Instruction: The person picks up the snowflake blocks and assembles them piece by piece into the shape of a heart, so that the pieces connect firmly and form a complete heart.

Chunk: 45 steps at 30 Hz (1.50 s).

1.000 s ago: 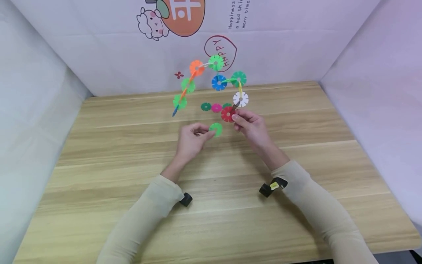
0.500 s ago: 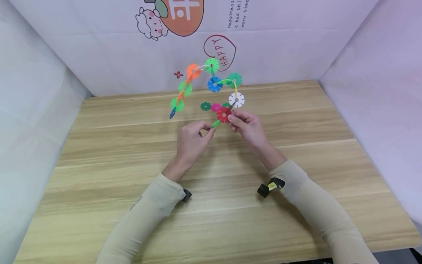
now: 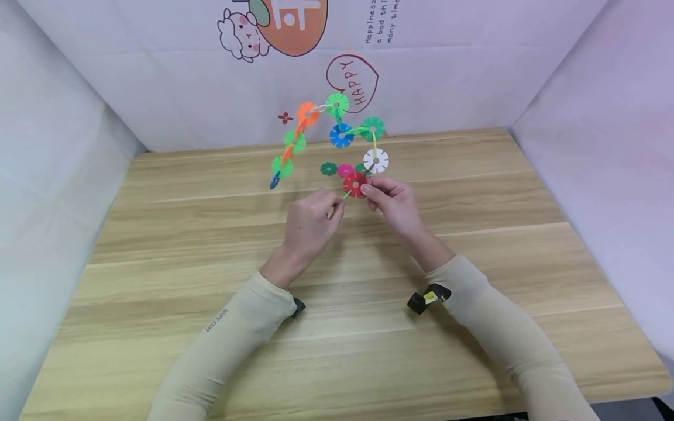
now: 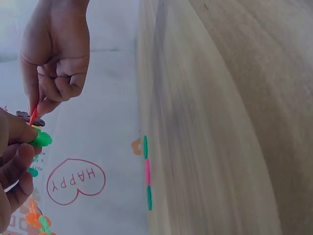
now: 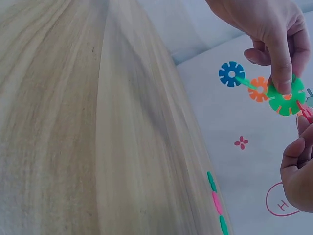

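A chain of slotted plastic discs hangs in the air above the table, bending from a blue disc [image 3: 275,180] at its left end, over the top, to a red disc [image 3: 354,187]. My right hand [image 3: 396,204] pinches that red disc between thumb and fingers. Between thumb and index finger, my left hand [image 3: 313,219] holds a light green disc [image 5: 286,100], seen edge-on from the head. Its rim meets the red disc's edge in the right wrist view; how deep the slots engage cannot be told. A white disc [image 3: 376,161] sits just above my right fingers.
Behind the chain, a dark green disc [image 3: 329,169], a pink disc [image 3: 346,171] and another green disc [image 3: 360,168] lie in a row on the wooden table [image 3: 347,339]. A white printed cloth [image 3: 437,76] stands at the back, with white side walls.
My left hand has turned the light green disc from face-on to edge-on and brought it against the red disc. My right hand and the chain have shifted slightly left.
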Each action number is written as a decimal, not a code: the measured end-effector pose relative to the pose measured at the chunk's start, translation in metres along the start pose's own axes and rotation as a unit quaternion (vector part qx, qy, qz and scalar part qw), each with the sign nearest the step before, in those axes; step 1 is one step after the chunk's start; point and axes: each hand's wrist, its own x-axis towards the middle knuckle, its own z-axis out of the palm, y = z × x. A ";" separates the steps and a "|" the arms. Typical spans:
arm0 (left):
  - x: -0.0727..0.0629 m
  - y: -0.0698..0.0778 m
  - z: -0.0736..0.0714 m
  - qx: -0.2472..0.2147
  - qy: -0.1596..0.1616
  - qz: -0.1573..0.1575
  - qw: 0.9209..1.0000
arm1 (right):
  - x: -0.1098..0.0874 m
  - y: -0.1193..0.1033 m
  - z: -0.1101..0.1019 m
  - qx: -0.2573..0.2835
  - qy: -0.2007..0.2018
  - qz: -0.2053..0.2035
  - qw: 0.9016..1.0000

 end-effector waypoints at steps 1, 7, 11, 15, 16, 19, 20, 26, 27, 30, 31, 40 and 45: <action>0.000 0.001 0.001 -0.005 0.002 0.001 1.000 | 0.000 0.000 0.000 0.002 0.001 0.001 1.000; -0.001 0.001 0.008 -0.037 0.017 0.000 0.999 | 0.000 -0.004 -0.003 -0.006 0.003 0.013 1.000; -0.002 0.000 0.012 -0.047 0.036 0.005 0.998 | 0.001 -0.007 -0.004 -0.011 -0.001 0.004 1.000; -0.004 -0.001 0.016 -0.035 0.050 0.020 0.998 | 0.002 -0.010 -0.004 -0.013 -0.002 0.004 1.000; -0.004 -0.002 0.016 -0.027 0.050 0.025 0.998 | 0.002 -0.010 -0.004 -0.009 -0.004 0.007 1.000; -0.003 -0.004 0.015 0.002 0.044 0.046 0.998 | 0.002 -0.012 -0.003 -0.003 -0.007 0.019 1.000; -0.002 -0.004 0.014 0.010 0.039 0.052 0.998 | 0.002 -0.013 -0.003 -0.001 -0.008 0.023 1.000; 0.009 -0.001 0.003 -0.056 0.004 0.006 0.998 | 0.003 -0.016 -0.003 -0.009 -0.004 0.028 1.000; 0.010 -0.001 0.001 -0.071 0.002 -0.007 0.997 | 0.003 -0.016 -0.003 -0.014 -0.003 0.028 0.999; 0.011 0.000 0.001 -0.093 -0.002 -0.034 0.995 | 0.003 -0.015 -0.001 -0.019 -0.005 0.033 0.999; 0.011 -0.001 0.001 -0.095 -0.001 -0.037 0.995 | 0.003 -0.015 0.000 -0.023 -0.006 0.034 0.999; 0.007 -0.005 0.010 -0.067 0.007 -0.031 0.997 | 0.002 -0.007 0.003 -0.050 0.001 0.034 0.998; 0.005 -0.006 0.011 -0.086 0.010 -0.046 0.995 | 0.000 -0.004 0.001 -0.044 -0.002 0.023 0.999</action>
